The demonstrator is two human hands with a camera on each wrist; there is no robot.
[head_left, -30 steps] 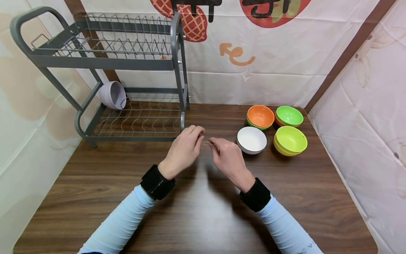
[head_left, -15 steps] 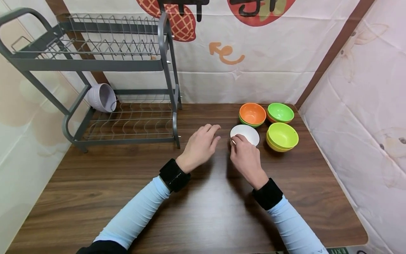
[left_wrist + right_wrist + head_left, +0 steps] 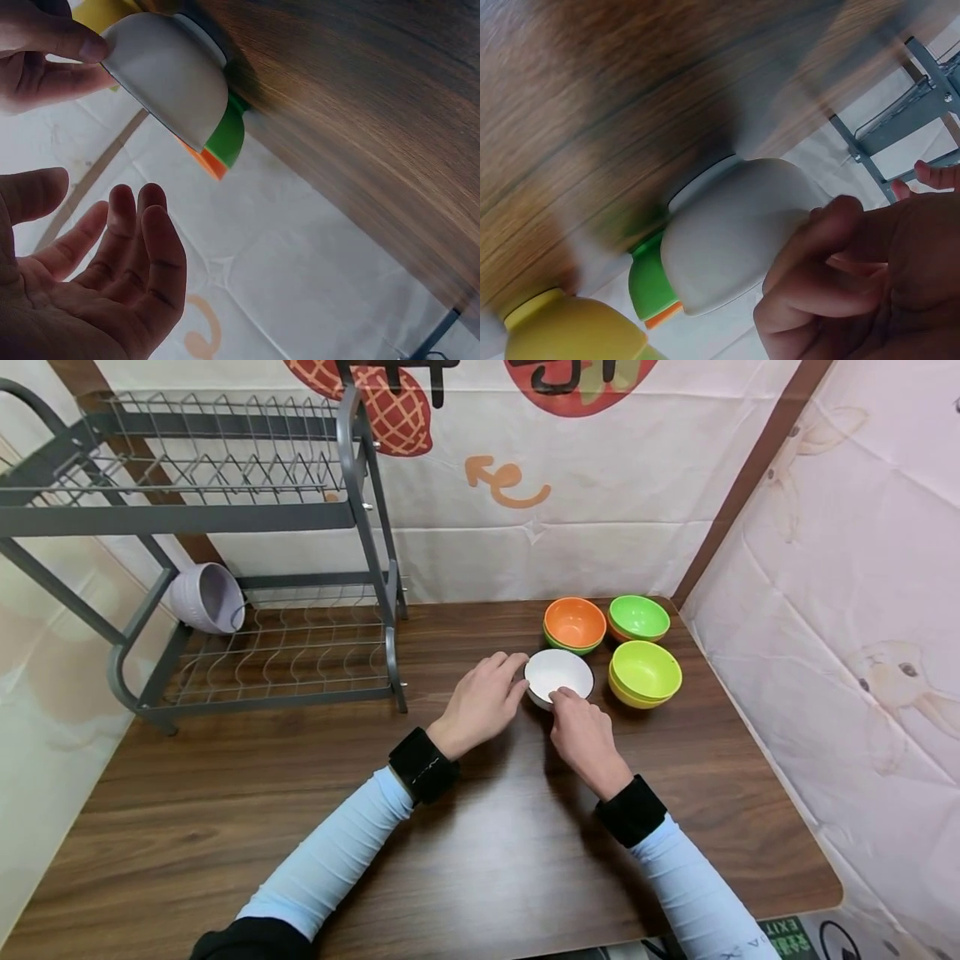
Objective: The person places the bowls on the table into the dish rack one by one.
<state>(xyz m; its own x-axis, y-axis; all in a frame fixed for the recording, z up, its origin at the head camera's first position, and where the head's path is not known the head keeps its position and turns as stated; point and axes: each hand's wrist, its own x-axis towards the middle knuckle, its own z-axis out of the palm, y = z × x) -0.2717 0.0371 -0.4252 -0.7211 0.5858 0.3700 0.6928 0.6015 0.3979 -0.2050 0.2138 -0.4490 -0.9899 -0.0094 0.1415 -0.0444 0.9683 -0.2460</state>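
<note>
A white bowl with a dark rim stands on the wooden table, in front of the stacked coloured bowls. My right hand pinches its near rim between thumb and fingers; in the left wrist view the thumb of the right hand lies on the outside of the bowl. Just left of the bowl is my left hand, palm down. The left wrist view shows the left hand with relaxed, slightly bent fingers and nothing in it, apart from the bowl.
An orange bowl sits in a green one behind the white bowl. To the right are a green bowl on an orange one and a lime bowl on a yellow one. A two-tier dish rack at left holds pale lilac bowls.
From in front of me, my right hand has gone right to the white bowl and now pinches its rim. My left hand has followed to the bowl's left side. The head view has turned right.
</note>
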